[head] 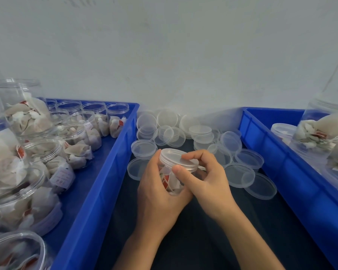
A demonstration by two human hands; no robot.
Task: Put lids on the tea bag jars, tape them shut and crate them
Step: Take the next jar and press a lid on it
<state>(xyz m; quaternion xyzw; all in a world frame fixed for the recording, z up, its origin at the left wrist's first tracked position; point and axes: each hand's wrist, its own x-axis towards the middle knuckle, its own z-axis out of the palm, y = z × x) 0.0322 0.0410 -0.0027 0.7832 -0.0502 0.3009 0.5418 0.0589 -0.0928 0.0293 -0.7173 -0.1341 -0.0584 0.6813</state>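
A clear plastic jar (169, 179) with tea bags inside sits tilted between my hands over the dark table. My left hand (157, 193) wraps around its body from the left. A clear lid (177, 159) sits on the jar's mouth, and my right hand (205, 179) pinches that lid with thumb in front and fingers over the top. Several loose clear lids (239, 175) lie scattered on the table behind and to the right of my hands.
A blue crate (98, 184) on the left holds several open jars (76, 131) of tea bags. Another blue crate (277, 158) on the right holds a few jars (324, 131). A pale wall stands right behind the table.
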